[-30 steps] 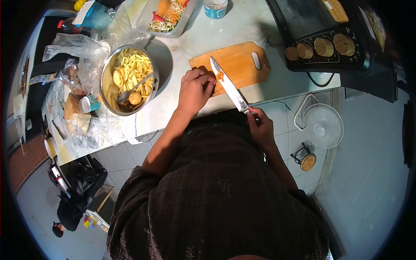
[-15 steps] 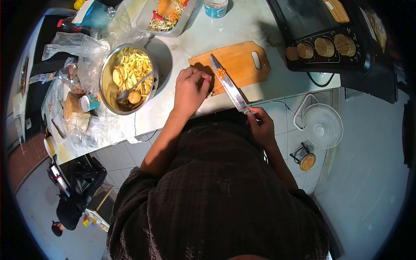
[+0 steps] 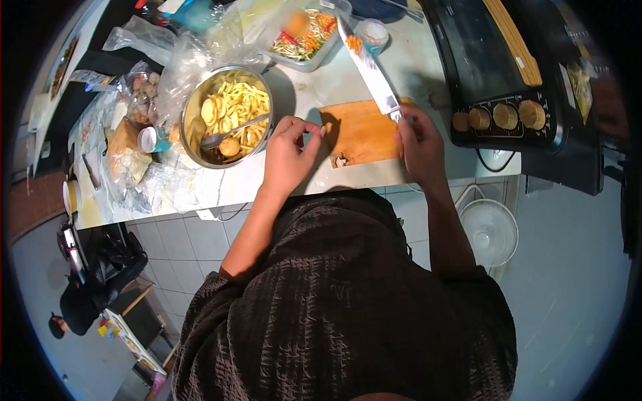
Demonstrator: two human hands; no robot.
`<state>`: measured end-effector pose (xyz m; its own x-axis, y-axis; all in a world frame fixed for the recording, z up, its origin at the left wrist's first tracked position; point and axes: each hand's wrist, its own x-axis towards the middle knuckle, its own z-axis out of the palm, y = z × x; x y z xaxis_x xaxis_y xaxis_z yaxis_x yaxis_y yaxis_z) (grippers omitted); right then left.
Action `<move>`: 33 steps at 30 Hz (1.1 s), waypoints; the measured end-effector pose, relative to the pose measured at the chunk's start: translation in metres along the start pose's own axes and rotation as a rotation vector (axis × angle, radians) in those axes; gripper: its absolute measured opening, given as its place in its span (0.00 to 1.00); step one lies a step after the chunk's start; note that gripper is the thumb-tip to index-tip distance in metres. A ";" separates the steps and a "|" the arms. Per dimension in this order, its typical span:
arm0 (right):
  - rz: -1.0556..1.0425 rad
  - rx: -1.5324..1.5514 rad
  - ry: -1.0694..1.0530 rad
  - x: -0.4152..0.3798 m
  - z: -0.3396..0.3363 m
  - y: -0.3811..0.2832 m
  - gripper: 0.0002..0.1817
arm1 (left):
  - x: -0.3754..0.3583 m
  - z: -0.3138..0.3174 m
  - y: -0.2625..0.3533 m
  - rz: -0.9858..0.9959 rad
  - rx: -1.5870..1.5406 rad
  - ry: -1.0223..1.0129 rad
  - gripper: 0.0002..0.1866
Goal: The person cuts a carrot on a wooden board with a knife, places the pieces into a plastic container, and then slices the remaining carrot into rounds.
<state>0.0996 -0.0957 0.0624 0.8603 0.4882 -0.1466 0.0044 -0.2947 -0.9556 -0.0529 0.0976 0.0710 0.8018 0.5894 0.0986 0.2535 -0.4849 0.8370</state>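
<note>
While the right hand (image 3: 420, 144) lifts the knife (image 3: 368, 60) with chopped orange bits (image 3: 352, 43) on its blade, the person carries the cut pieces off the cutting board (image 3: 358, 131).
From the head view, the right grip is pressed around the handle, blade reaching toward the tray of mixed vegetables (image 3: 304, 37); the left hand (image 3: 287, 154) rests on the worktop (image 3: 234, 184) beside the steel bowl of potato slices (image 3: 227, 117), fingers loosely curled, holding nothing I can make out. Next, I judge, comes a level blade and a tip over the tray.
</note>
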 end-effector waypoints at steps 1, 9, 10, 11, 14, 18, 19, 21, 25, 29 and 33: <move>-0.088 -0.020 0.031 0.014 0.006 -0.002 0.14 | -0.001 -0.003 0.000 0.004 -0.015 0.007 0.06; -0.680 -0.547 0.136 0.058 0.048 -0.024 0.16 | -0.011 -0.020 -0.006 -0.068 -0.070 0.048 0.06; -0.689 -0.546 0.127 0.058 0.049 -0.025 0.16 | -0.011 -0.022 -0.007 -0.071 -0.070 0.061 0.06; -0.704 -0.563 0.123 0.058 0.048 -0.025 0.16 | -0.011 -0.023 -0.007 -0.076 -0.083 0.071 0.06; -0.743 -0.579 0.115 0.065 0.045 -0.021 0.16 | -0.007 -0.023 -0.007 -0.070 -0.122 0.108 0.07; -0.717 -0.560 0.075 0.069 0.041 -0.019 0.17 | 0.001 -0.019 -0.006 -0.037 -0.136 0.121 0.07; -0.717 -0.560 0.076 0.068 0.041 -0.018 0.17 | 0.003 -0.018 -0.005 -0.037 -0.136 0.120 0.07; -0.685 -0.544 0.181 0.066 0.042 -0.016 0.16 | 0.008 -0.015 -0.003 -0.019 -0.153 0.100 0.08; -0.419 -0.450 0.123 0.051 0.028 -0.014 0.18 | 0.024 -0.016 0.005 -0.006 -0.093 0.064 0.09; -0.288 -0.271 0.096 0.031 0.013 -0.004 0.19 | 0.053 -0.014 0.006 0.080 0.038 0.058 0.10; -0.205 -0.231 0.121 0.012 -0.003 0.014 0.20 | 0.096 0.003 0.001 0.136 0.182 0.059 0.13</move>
<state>0.1112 -0.0971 0.0477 0.8838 0.4595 0.0880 0.2878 -0.3857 -0.8766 0.0262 0.1520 0.0795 0.8033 0.5451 0.2399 0.2430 -0.6677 0.7037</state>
